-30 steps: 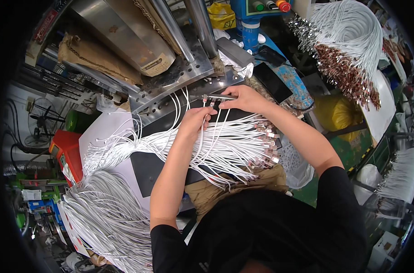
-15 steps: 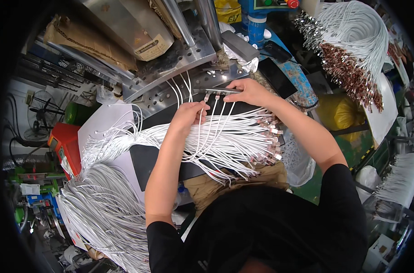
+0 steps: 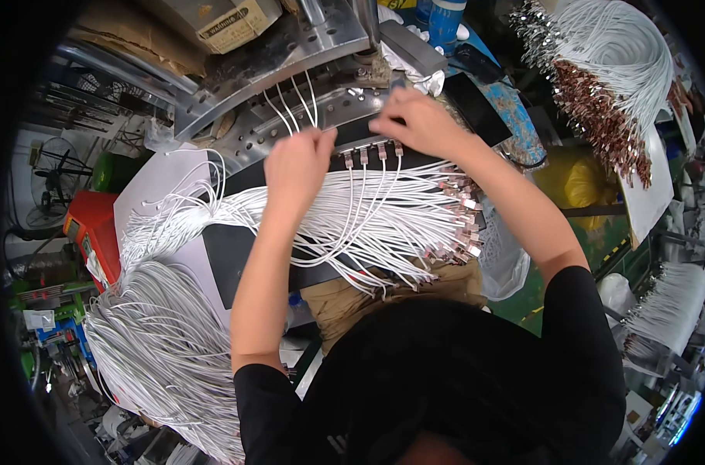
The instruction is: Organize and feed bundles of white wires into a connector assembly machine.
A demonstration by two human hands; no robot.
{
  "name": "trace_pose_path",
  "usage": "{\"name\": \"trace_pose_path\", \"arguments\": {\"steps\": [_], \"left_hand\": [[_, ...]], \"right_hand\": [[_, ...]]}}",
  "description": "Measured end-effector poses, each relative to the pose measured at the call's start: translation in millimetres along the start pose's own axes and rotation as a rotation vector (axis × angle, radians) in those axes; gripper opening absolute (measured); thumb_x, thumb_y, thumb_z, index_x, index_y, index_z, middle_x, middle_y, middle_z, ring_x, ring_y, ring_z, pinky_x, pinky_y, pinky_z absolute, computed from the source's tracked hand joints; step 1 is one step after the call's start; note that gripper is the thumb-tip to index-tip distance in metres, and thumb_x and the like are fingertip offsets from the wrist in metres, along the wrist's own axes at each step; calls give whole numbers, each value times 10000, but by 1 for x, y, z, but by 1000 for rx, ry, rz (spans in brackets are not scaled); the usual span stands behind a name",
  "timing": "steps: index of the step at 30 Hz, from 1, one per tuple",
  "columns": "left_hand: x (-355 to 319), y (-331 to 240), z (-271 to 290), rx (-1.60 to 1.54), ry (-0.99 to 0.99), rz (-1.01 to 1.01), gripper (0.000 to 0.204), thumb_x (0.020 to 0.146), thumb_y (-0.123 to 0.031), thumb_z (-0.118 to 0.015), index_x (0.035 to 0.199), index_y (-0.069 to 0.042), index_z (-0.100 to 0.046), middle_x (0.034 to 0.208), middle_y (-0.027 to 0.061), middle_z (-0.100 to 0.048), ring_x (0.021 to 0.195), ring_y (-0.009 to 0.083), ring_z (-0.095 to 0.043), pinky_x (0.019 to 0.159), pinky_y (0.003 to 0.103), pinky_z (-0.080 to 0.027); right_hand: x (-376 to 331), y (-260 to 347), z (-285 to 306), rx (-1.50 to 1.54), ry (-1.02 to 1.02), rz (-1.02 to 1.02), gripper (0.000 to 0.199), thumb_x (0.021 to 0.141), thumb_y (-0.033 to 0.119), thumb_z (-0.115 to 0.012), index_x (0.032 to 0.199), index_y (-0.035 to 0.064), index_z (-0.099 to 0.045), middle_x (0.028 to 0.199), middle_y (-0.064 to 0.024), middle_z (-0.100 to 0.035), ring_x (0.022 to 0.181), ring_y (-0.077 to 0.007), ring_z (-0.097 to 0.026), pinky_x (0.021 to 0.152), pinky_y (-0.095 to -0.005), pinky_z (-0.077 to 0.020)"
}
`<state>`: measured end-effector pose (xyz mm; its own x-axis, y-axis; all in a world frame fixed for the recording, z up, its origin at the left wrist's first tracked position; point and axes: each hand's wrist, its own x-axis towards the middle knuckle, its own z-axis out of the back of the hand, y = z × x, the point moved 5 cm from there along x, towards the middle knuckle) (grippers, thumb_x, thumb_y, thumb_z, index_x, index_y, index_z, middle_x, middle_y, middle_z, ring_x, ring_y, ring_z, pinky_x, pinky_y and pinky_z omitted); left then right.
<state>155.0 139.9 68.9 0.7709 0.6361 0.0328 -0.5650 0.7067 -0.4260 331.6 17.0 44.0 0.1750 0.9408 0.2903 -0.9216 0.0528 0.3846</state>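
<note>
My left hand (image 3: 297, 167) has its fingers curled together beside several white cables (image 3: 300, 105) that hang from under the steel press plate. Those cables pass behind its fingertips, and what it pinches is hidden. My right hand (image 3: 426, 124) is over the steel bed (image 3: 252, 132), fingers bent and smeared by motion. Between and below the hands a narrow metal strip (image 3: 374, 147) lies on the black pad, with several copper-coloured connectors (image 3: 383, 153) lined up along it, their white cables trailing down. Underneath spreads a large bundle of white cables (image 3: 352, 209), its connector ends at the right.
Grey-white cables (image 3: 166, 356) are heaped at the lower left. A red box (image 3: 93, 232) stands at the left. Another coiled cable bundle (image 3: 616, 54) lies at the upper right. A dark phone-like slab (image 3: 476, 108) is on the blue table. A clear plastic bag (image 3: 503, 263) hangs beside my lap.
The metal strip with connectors has left my right hand and lies on the pad. My left hand moved up and left to the hanging cables; my right hand moved up over the press bed.
</note>
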Motion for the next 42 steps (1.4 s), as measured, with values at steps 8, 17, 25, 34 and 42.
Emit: {"name": "trace_pose_path", "arguments": {"steps": [8,17,25,34,42], "left_hand": [[63,50,-12,397,-302,-177,360,969,-348,-558,849,-45,-711,782,182,-706,747,375,-693,703,471,-559],[59,41,9,285,-216,-243,324,968,-310,-559,809,-52,-673,790,168,-683,738,398,-658,684,486,-539],[-36,125,165,70,-814,-264,167,920,-178,-618,1004,-57,-697,927,88,-694,875,282,-665,777,375,-537],[-67,87,80,-183,-347,-41,147,914,-134,-645,1017,-42,-695,915,109,-701,813,254,-673,767,356,-515],[-100,-46,-26,-122,-265,-592,138,857,-121,-723,953,-58,-646,955,96,-670,894,297,-642,765,394,-536]], "right_hand": [[152,-1,-56,57,-421,105,338,952,262,-608,1194,26,-627,1142,-220,-645,1100,-412,-588,946,-460,-485],[204,-45,-70,351,-507,53,176,918,211,-643,951,38,-649,893,-122,-634,818,-226,-590,746,-363,-514],[178,-59,-57,385,-506,69,229,947,232,-616,1070,42,-649,1005,-152,-645,954,-289,-588,817,-409,-498],[53,2,-15,-73,-197,26,326,916,309,-683,1193,137,-682,1079,-142,-629,1073,-341,-570,935,-414,-455],[-29,-3,9,54,240,37,219,922,185,-682,1108,71,-687,1006,-125,-599,1000,-329,-564,894,-394,-456]]}}
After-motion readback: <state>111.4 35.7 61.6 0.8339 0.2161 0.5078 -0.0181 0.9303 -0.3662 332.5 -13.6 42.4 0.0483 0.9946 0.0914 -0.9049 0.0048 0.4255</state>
